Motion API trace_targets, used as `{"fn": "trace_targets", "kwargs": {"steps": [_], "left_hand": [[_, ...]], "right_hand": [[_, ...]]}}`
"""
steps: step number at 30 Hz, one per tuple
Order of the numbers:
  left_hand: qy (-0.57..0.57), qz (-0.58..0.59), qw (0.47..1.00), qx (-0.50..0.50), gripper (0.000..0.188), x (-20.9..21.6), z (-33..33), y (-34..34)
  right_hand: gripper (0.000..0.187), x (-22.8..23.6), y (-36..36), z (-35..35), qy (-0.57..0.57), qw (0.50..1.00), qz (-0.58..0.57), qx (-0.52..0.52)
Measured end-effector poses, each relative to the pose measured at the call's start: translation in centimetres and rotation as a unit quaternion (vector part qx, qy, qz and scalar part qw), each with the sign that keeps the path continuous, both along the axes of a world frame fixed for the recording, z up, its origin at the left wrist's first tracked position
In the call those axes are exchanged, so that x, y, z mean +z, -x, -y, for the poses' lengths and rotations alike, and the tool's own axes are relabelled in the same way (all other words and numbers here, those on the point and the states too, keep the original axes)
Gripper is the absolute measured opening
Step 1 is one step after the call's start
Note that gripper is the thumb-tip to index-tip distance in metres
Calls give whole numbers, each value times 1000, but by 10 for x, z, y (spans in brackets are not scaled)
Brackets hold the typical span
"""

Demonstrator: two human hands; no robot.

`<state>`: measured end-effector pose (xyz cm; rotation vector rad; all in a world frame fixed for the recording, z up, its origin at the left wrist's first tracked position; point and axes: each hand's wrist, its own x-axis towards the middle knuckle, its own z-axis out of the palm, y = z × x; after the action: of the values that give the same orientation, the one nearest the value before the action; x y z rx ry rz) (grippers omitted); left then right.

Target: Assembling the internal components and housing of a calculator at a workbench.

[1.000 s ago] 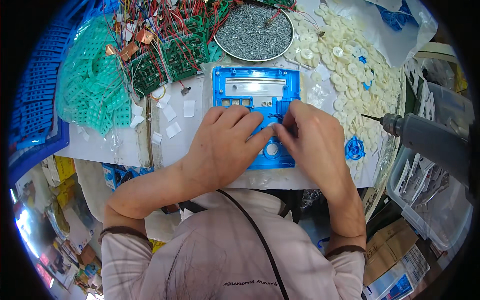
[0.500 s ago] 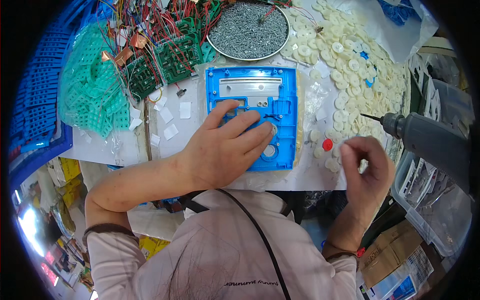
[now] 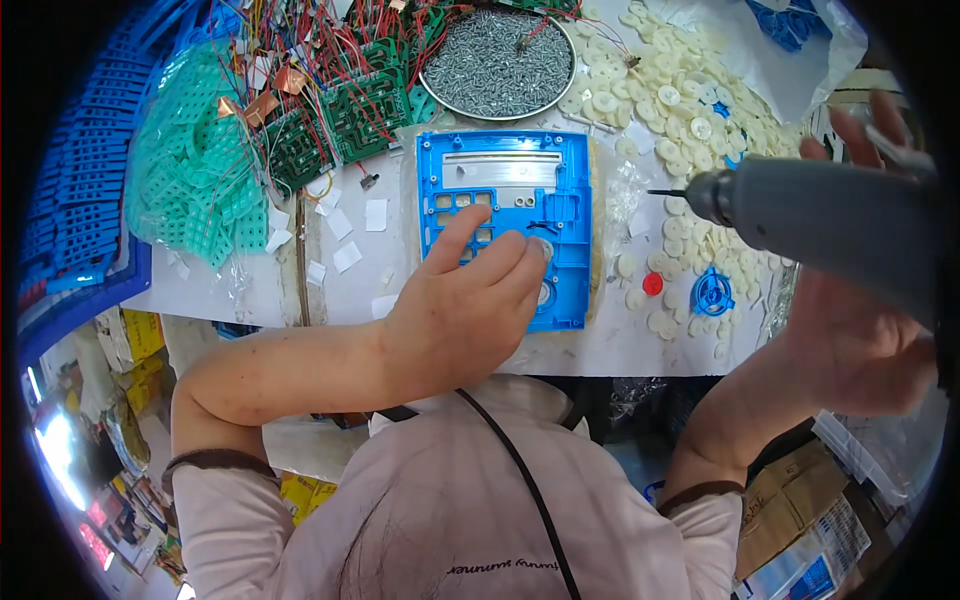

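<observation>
Toward ten o'clock I have bagged green plastic pieces (image 3: pixel 195 165) and small white paper squares (image 3: pixel 376 215) on the table (image 3: pixel 640 350). At eleven, I see green circuit boards (image 3: pixel 365 105) tangled in red wires (image 3: pixel 325 50); at four, brown cardboard (image 3: pixel 800 495).

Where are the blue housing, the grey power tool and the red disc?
Blue housing (image 3: pixel 515 218), head view: near its middle.
Grey power tool (image 3: pixel 825 212), head view: its body.
Red disc (image 3: pixel 652 284), head view: its face.

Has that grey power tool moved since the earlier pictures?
Yes: the tool has shifted left, its tip now nearer the screw bowl.
</observation>
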<state>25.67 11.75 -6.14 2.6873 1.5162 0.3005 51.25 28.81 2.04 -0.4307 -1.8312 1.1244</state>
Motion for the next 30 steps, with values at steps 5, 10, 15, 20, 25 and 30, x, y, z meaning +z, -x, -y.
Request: {"fn": "trace_targets", "kwargs": {"steps": [5, 10, 15, 20, 25, 30], "left_hand": [[-29, 23, 999, -38, 23, -7, -7, 9], [-33, 74, 996, -46, 9, -4, -19, 9], [12, 59, 994, -94, 32, -4, -24, 19], [0, 63, 991, -119, 32, -6, -25, 20], [-8, 186, 980, -68, 32, -3, -31, 31], [-135, 29, 981, 135, 13, -17, -125, 74]], "right_hand": [[89, 11, 18, -28, -11, 992, 70, 102], [84, 14, 27, -37, -9, 984, 91, 152], [77, -2, 24, -33, 14, 995, 56, 84], [74, -5, 22, -32, -24, 997, 67, 27], [74, -10, 30, -13, -37, 996, 59, -53], [75, -10, 43, -11, -1, 997, 36, -75]]}}
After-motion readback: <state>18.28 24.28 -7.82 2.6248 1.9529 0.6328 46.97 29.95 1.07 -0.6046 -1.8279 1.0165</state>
